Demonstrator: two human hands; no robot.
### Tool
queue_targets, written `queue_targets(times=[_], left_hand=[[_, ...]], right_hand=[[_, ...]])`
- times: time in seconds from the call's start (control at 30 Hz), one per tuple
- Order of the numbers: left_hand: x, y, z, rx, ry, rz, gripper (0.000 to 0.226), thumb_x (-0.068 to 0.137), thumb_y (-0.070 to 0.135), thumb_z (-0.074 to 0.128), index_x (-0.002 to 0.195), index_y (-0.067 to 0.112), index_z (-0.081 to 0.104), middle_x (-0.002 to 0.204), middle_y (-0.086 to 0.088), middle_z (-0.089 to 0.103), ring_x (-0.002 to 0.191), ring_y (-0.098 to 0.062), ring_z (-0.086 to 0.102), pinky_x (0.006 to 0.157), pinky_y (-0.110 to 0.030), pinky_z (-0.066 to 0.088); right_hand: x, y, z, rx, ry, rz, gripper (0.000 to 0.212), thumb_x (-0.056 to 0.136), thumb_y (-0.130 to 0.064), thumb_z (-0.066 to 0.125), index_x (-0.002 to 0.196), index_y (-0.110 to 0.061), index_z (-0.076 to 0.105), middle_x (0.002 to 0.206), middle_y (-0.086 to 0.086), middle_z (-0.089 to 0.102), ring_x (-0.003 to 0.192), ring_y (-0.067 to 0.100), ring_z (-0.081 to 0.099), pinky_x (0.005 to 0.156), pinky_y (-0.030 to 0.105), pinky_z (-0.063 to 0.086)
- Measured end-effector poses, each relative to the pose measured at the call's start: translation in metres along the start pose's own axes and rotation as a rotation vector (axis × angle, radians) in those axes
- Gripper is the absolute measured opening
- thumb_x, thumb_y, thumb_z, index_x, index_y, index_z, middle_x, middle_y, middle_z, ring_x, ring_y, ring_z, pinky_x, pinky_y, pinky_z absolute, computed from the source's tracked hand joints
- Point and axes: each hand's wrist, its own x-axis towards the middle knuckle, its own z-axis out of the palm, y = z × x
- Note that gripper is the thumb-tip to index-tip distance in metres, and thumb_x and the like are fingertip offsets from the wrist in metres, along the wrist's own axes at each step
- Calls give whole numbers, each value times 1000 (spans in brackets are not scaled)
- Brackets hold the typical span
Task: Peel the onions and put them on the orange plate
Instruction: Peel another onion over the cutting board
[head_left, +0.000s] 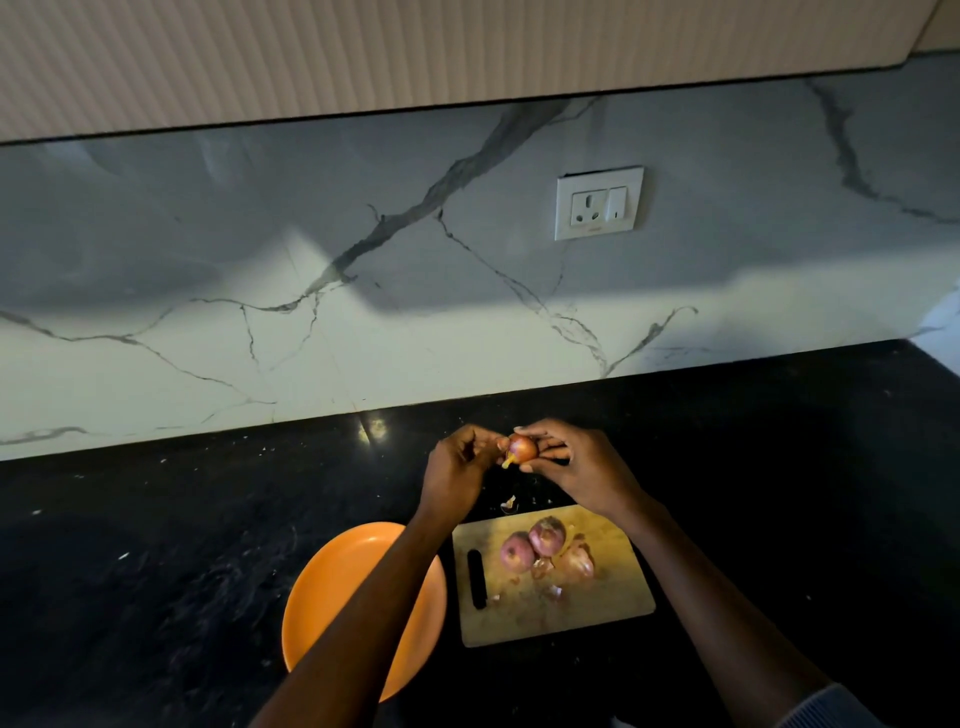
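Held above the black countertop (156, 545), a small red onion (522, 448) is gripped between both hands. It is cradled by the curled fingers and thumb of the right hand (576, 467), while a piece at its near side is pinched by the fingertips of the left hand (460, 467). A short yellowish stub is seen projecting down and to the left from the onion, just beside the left fingertips.

Below the hands, a wooden cutting board (613, 603) is laid on the counter. Two rounded reddish onions (532, 545) are set side by side on it, touching, and a heap of loose brownish skins (574, 564) is piled just to their right, with smaller scraps scattered near the board's middle. A dark slot is cut along the board's left edge. One curled scrap of peel (509, 504) is left on the counter just beyond the board's far edge.

The orange plate (322, 587) is placed immediately left of the board, partly covered by the left forearm; nothing is seen on its visible surface. A white wall socket (599, 202) is mounted on the veined marble backsplash (260, 312) behind.
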Motion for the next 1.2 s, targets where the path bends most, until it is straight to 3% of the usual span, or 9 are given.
queue_targets(times=[0.43, 0.6, 0.67, 0.93, 1.07, 1.2], left_hand=[[2, -9, 3, 45, 42, -33, 16, 100, 16, 59, 88, 25, 65, 81, 7, 69, 75, 0, 64, 74, -21, 49], [-7, -5, 2, -124, -33, 11, 6, 96, 18, 66, 101, 18, 68, 89, 1, 72, 83, -12, 69, 77, -28, 55], [-7, -3, 3, -144, -47, 16, 12, 92, 22, 70, 103, 17, 69, 89, 1, 73, 84, -14, 69, 78, -28, 55], [-2, 2, -6, -95, -94, -4, 7, 93, 11, 67, 98, 13, 72, 85, 3, 76, 79, -7, 71, 75, -16, 53], [-1, 5, -7, -43, -78, -6, 10, 92, 11, 70, 96, 19, 72, 86, 6, 76, 79, -3, 71, 74, -13, 52], [-1, 3, -8, -8, -62, -10, 14, 89, 13, 73, 91, 27, 72, 86, 6, 77, 80, -6, 73, 77, -20, 56]], right_hand=[[-4, -2, 1, 54, 11, 2, 48, 80, -3, 82, 122, -22, 69, 117, -9, 71, 108, 4, 68, 91, 22, 56], [-4, -1, -1, 63, 28, 8, 47, 80, -3, 82, 121, -24, 69, 116, -7, 72, 107, 5, 69, 91, 24, 57], [-4, -1, 0, 58, 15, 11, 47, 80, -2, 81, 122, -19, 68, 116, -8, 72, 107, 3, 69, 90, 21, 56], [-3, 1, -3, 23, -9, 11, 47, 80, -2, 81, 122, -20, 68, 116, -9, 72, 104, 3, 70, 90, 21, 56], [-1, 2, -2, 18, -4, 9, 48, 79, -3, 82, 121, -21, 68, 116, -9, 72, 105, 4, 70, 91, 23, 56], [-1, 2, -1, 17, -1, 9, 49, 78, -3, 83, 120, -23, 68, 115, -7, 73, 104, 4, 70, 91, 23, 57]])
